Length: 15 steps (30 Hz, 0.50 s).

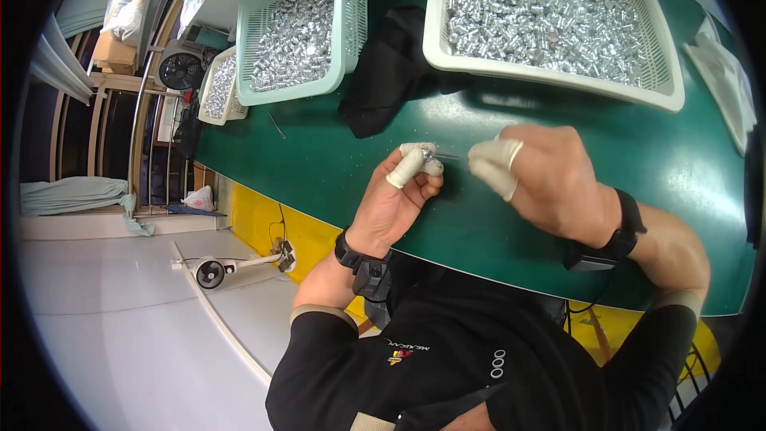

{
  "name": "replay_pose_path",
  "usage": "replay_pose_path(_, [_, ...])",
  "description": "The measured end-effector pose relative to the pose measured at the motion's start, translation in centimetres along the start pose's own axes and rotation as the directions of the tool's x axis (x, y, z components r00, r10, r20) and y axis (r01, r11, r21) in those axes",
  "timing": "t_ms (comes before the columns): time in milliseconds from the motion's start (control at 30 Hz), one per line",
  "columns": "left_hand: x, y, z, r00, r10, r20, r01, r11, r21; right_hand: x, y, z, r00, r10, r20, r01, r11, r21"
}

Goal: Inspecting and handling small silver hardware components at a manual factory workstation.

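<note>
My left hand [392, 199] is closed over the green table, with pale finger cots on its thumb and fingertips. Between them it pinches a small shiny metal cylinder [428, 156], partly covered by the fingertips. To its right, my right hand [550, 175] is closed too, with white cots on the thumb and a finger. A thin metal pick [448, 157] runs from those fingertips toward the cylinder. Its far end is by the left fingertips; whether it touches the cylinder I cannot tell. The pick's other end is hidden in my right hand.
Beyond my hands stand a white basket [674, 94] and a pale green basket [349, 32] of small metal cylinders. A smaller basket [211, 116] sits far left. Black cloth [381, 84] lies between the large baskets, tweezers [277, 126] lie left, and a white bag [722, 80] lies right.
</note>
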State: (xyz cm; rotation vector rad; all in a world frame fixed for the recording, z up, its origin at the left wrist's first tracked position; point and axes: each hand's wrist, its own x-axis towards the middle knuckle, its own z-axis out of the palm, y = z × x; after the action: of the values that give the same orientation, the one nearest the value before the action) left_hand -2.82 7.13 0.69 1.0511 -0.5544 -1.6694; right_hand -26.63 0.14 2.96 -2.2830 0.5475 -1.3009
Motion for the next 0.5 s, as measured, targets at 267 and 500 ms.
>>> replay_pose_path(267, [0.1, -0.2, 0.1, 0.999, 0.022, -0.043, -0.022, 1.000, -0.007, -0.3, -0.7, -0.1, 0.998, -0.046, 0.035, 0.048, 0.998, -0.045])
replay_pose_path(500, [-0.7, 0.0, -0.8, 0.990, 0.138, 0.020, -0.139, 0.967, 0.212, 0.0, -0.5, 0.1, 0.835, 0.524, 0.168, -0.540, 0.723, 0.430])
